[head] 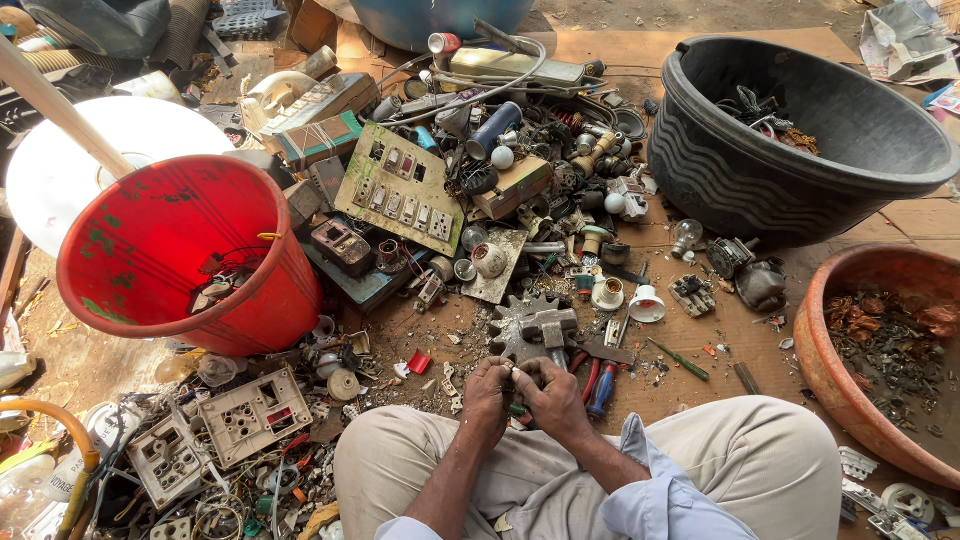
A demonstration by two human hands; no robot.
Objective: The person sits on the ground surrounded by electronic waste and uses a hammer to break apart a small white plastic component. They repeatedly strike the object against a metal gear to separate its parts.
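The person is sitting on the floor [700, 340] with knees apart, and both hands are meeting just in front of the lap. The left hand [487, 392] and the right hand [553, 393] are pinching a small pale part [518, 372] between their fingertips; the part is too small to tell what it is. Both hands are closed on it, fingers curled, knuckles touching.

Just beyond the hands a hammer [548, 326] is lying on a toothed metal gear [508, 330]. Just to the right of the right hand, red-handled pliers [588, 378] and a blue-handled tool [603, 388] are lying on the floor, and a green screwdriver [680, 360] is resting a little farther right.

Farther ahead of the hands a heap of scrap is spreading out: a switch panel [400, 188], lamp holders, bulbs and wires. To the left of the hands a red bucket [150, 250] is leaning, with bits of scrap inside. Near the left knee white socket plates [250, 415] are lying among loose wire.

Ahead and to the right a black tub [760, 170] is holding a few wires. To the right of the right hand a clay-coloured basin [840, 330] is holding small metal scraps.
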